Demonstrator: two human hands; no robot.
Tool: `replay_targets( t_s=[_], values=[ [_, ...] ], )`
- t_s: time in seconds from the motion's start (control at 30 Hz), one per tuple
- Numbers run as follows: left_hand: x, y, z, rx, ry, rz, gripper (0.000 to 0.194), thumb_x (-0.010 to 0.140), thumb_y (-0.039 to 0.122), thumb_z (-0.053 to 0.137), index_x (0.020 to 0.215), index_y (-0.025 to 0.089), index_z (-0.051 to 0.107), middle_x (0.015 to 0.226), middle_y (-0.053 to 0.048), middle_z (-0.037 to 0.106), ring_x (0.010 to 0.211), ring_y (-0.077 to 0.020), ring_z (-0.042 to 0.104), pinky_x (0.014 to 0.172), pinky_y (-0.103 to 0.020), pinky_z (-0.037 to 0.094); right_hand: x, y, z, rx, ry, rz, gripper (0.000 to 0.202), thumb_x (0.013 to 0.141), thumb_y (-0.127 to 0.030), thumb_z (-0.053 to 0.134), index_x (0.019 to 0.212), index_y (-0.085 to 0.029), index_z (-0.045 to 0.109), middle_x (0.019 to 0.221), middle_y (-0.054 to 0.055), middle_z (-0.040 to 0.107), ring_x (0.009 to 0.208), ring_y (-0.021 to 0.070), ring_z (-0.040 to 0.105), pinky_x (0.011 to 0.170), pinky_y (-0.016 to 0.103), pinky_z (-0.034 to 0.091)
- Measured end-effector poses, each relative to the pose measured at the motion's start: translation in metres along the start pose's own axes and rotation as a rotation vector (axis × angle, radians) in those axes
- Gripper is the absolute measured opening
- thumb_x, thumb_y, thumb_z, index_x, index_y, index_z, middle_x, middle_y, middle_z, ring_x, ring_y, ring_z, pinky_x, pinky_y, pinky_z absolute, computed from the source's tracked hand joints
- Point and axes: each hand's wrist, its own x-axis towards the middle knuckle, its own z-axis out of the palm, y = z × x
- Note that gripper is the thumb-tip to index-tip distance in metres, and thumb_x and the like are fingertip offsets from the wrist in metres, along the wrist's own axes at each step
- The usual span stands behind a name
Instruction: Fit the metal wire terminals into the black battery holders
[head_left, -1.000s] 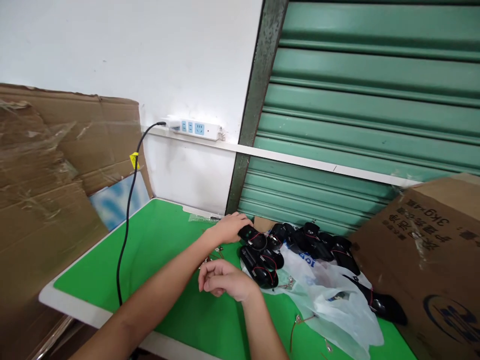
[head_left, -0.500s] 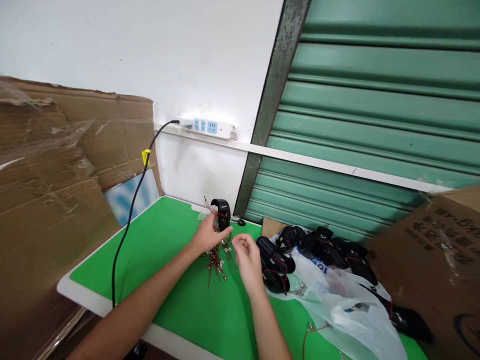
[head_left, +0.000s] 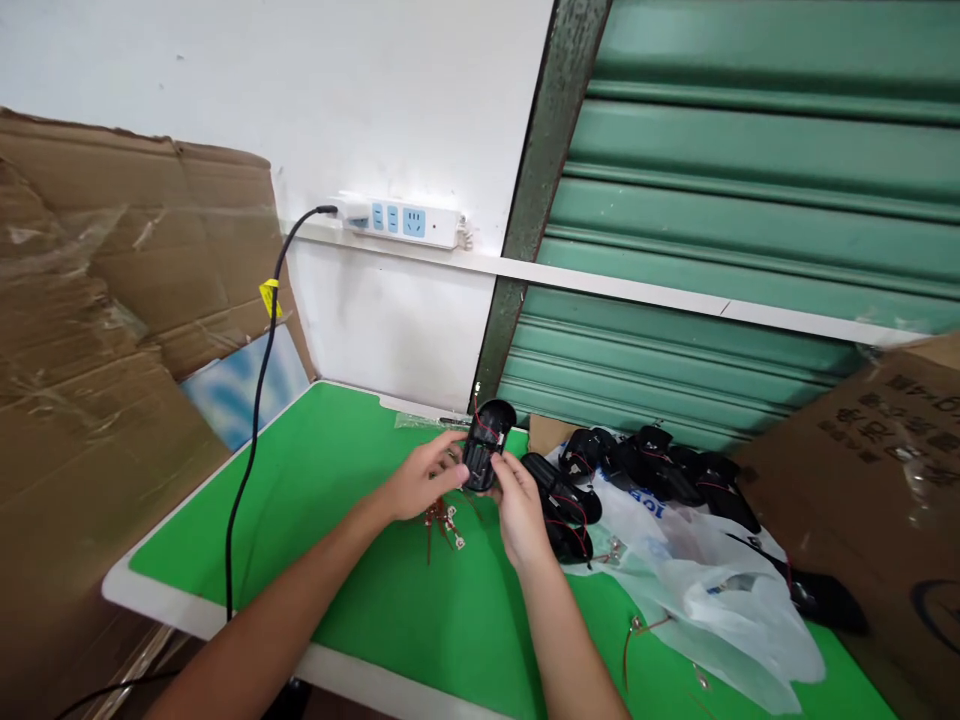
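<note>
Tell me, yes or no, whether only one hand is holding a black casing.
No, the left hand and right hand both hold the black casing, one at each side.

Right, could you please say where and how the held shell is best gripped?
I would grip the shell by its lower side edges, left hand from the left, right hand from the right: its hollow faces the wearer and the red wire crosses the upper part, so gripping low should spare it.

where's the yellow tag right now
In the head view, the yellow tag is on the left, wrapped on the black cable, below the power strip.
</note>
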Motion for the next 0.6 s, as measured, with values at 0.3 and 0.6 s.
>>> replay_targets(
  t_s=[0.3, 0.6],
  values=[
    [0.007, -0.007, -0.021, -0.504, -0.252, -0.48, 0.09, 0.079, 0.091, 0.025, 0.106, 0.014, 0.065, 0.087, -0.011, 0.074, 0.058, -0.0191, 0.067, 0.046, -0.024, 0.04, -0.003, -0.009, -0.008, -0.164, -0.085, -0.072, 0.022, 0.065, -0.041, 0.064, 0.069, -0.02, 0.068, 0.073, 0.001, 0.066, 0.074, 0.019, 0.058, 0.066, 0.028, 0.044],
    [0.0, -0.003, 0.001, -0.494, -0.444, -0.435, 0.056, 0.079, 0.061, 0.068, 0.11, 0.014, 0.071, 0.089, -0.008, 0.077, 0.077, -0.0194, 0.066, 0.073, -0.03, 0.048, -0.011, -0.013, -0.005, -0.385, -0.007, -0.269, 0.026, 0.079, -0.044, 0.061, 0.091, -0.021, 0.063, 0.069, -0.003, 0.051, 0.06, 0.0148, 0.048, 0.053, 0.026, 0.039]
  ],
)
